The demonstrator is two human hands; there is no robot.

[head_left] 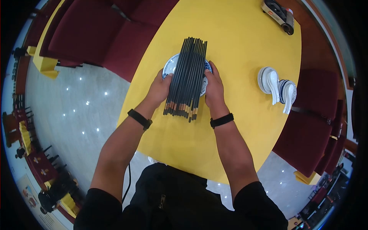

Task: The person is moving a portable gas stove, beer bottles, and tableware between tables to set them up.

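Note:
A bundle of many black chopsticks (188, 74) with gold-banded ends lies lengthwise across blue-and-white plates (171, 63) above the yellow table. My left hand (159, 88) grips the plates' left side, its thumb by the chopsticks. On the right side my right hand (215, 85) holds the rim, fingers curled round it. Part of a white dish (204, 86) with a dark pattern shows between the chopsticks and my right hand. The chopsticks hide the middle of the plates, and how many plates are stacked I cannot tell.
On the yellow table (237, 126), stacked white bowls (263, 80) and blue-rimmed bowls (283, 92) with white spoons (273, 88) stand to the right. A portable gas stove (279, 16) sits at the far right corner. Dark red chairs (92, 34) flank both sides; a person (57, 193) is at lower left.

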